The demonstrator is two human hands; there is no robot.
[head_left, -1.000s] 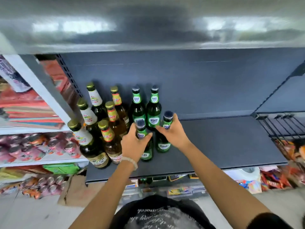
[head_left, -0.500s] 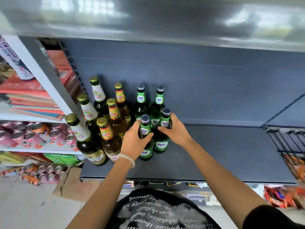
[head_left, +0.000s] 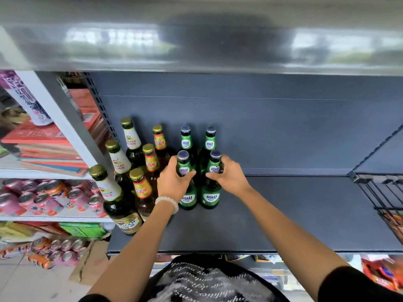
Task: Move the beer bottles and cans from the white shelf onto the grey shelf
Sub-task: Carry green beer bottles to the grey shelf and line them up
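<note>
Pushed back since earlier, two green bottles [head_left: 209, 188] stand on grey shelf [head_left: 283, 214]; left hand [head_left: 172, 182], right hand [head_left: 229, 175] clasp necks; glass: heavy, slippery, fragile.

Single head-worn wide-angle view, angled forward and down, close over the grey shelf [head_left: 283, 214] at arm's reach.

Grey shelf [head_left: 305, 214] bare right of the bottles [head_left: 152, 171].
</note>
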